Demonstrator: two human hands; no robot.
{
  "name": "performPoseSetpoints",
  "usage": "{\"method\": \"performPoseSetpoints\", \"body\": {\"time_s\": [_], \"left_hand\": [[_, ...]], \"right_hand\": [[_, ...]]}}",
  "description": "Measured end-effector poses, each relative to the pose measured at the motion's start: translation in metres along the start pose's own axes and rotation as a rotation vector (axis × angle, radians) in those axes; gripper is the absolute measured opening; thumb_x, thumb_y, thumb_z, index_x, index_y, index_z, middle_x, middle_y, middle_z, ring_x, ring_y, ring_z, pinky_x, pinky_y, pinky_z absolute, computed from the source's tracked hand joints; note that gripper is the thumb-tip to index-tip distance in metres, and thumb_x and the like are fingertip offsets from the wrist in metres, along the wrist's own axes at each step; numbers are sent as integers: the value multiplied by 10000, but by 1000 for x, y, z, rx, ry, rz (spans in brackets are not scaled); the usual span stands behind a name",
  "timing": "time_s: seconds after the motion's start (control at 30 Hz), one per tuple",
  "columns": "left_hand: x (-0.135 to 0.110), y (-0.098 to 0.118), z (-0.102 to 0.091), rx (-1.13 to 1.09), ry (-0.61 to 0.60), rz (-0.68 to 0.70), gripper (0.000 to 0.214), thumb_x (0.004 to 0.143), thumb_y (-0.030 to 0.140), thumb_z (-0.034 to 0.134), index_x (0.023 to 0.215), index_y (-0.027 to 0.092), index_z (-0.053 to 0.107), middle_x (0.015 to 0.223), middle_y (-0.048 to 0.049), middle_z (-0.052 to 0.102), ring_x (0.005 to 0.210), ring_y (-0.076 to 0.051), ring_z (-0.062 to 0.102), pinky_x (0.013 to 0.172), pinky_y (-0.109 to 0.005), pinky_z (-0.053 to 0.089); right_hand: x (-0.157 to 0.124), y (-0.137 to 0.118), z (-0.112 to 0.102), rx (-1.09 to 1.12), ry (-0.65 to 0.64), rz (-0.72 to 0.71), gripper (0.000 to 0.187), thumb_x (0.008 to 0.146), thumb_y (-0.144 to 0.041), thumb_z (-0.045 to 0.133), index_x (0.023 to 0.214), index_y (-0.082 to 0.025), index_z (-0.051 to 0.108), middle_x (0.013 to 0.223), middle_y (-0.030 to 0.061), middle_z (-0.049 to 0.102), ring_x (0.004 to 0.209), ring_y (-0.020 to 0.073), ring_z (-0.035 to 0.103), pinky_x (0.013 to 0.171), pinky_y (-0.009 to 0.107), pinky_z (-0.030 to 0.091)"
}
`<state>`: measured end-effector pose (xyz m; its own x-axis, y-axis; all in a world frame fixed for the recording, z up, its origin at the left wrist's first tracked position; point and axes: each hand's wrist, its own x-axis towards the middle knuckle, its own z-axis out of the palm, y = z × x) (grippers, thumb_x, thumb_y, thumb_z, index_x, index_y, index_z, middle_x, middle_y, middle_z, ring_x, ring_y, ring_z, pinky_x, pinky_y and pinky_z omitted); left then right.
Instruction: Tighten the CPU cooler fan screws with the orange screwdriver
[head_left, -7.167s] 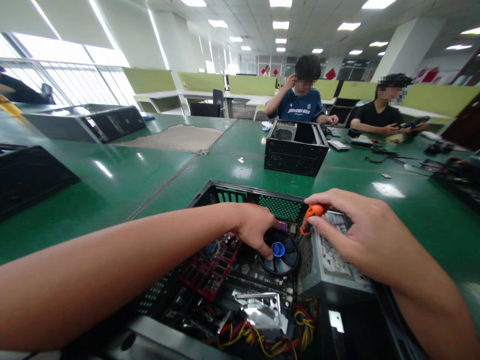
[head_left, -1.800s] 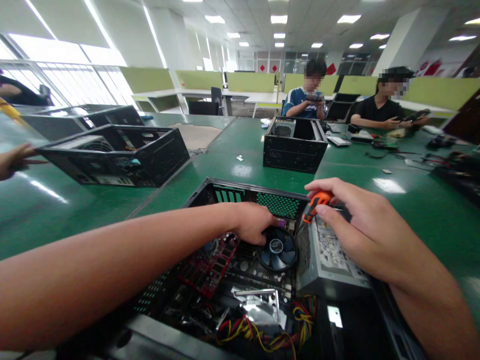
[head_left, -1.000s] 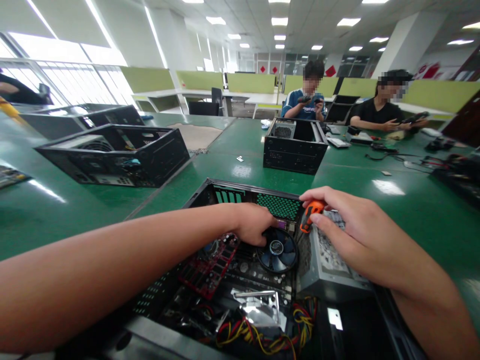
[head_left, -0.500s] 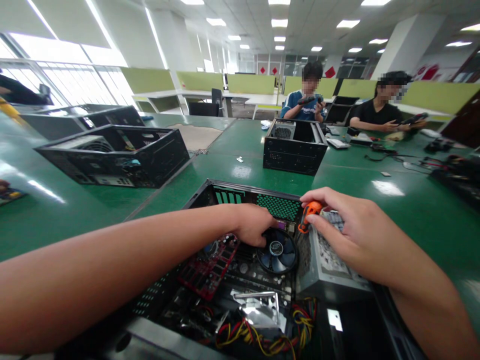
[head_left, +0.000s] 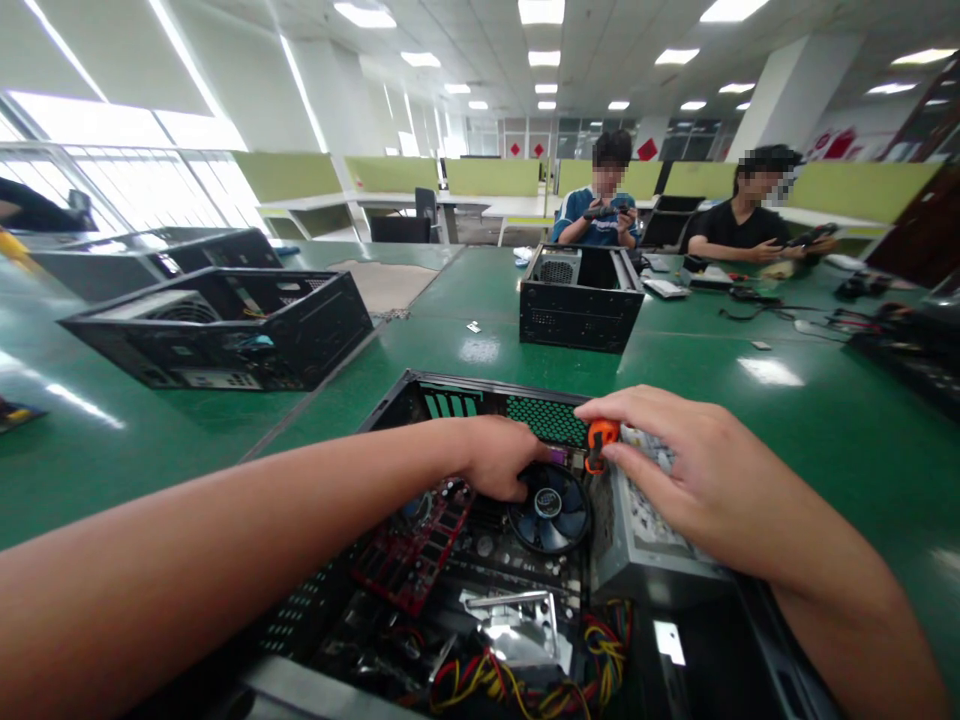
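Note:
An open black computer case (head_left: 409,385) lies in front of me. My left hand (head_left: 501,458) is inside it, fingers curled against the upper left rim of a round cooling fan (head_left: 547,502); its fingertips are partly hidden. A red circuit board (head_left: 420,545) sits below my left wrist. My right hand (head_left: 667,465) grips the orange and black handle of a screwdriver (head_left: 601,445) between thumb and fingers, near the case's back wall and over the edge of the metal power supply (head_left: 637,550). No shaft of the screwdriver can be made out.
Coloured cables (head_left: 525,685) and a shiny metal bracket (head_left: 517,625) occupy the case's near part. Other computer cases stand on the green table (head_left: 442,375), at left (head_left: 300,330) and ahead (head_left: 577,315). Two people (head_left: 600,205) sit across, handling objects. Cables (head_left: 780,315) lie right.
My right hand has shifted slightly left, and the screwdriver handle is now more upright. My left hand keeps its place at the fan. The whole view has tilted up a little.

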<state>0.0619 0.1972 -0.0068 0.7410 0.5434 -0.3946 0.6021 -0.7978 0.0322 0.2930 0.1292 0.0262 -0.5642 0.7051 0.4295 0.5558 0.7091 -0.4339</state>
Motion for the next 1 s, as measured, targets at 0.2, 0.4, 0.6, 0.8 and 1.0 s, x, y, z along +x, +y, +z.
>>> {"method": "performPoseSetpoints", "body": {"time_s": [0.2,0.4,0.6,0.8,1.0], "left_hand": [[1,2,-5,30,-26,-17,588,813,331,664,1393,236,669,918,-112,810,822,-324,756,690,-376,554],[0,3,-7,33,-46,-13,511,825,335,651,1326,236,688,985,-118,813,859,-315,764,704,-363,554],[1,0,-4,11,-20,16,586,821,327,664,1401,244,652,942,-94,806,853,-310,753,692,-357,541],[1,3,-6,-17,-44,20,579,832,298,661,1407,235,639,954,-74,803,846,-282,746,701,-337,543],[1,3,-3,0,-62,23,443,856,292,642,1289,219,695,1077,-92,802,909,-288,748,764,-359,567]], "right_hand": [[2,4,-3,-49,29,78,241,990,-186,598,1207,-206,701,1185,73,781,1080,251,723,928,412,550],[1,-2,-5,29,-32,59,125,982,-240,663,1093,-228,718,1097,38,777,993,216,710,863,366,544],[-1,0,0,31,-45,35,324,1025,-164,539,1323,-223,653,1289,65,757,1183,218,699,1008,381,531],[-4,-7,-7,101,119,-3,165,924,-185,693,1081,-235,706,1052,21,805,924,198,756,793,298,551],[-8,-16,-11,209,-9,-96,191,903,-181,720,1080,-249,745,1003,-15,808,832,155,744,756,262,535]]}}
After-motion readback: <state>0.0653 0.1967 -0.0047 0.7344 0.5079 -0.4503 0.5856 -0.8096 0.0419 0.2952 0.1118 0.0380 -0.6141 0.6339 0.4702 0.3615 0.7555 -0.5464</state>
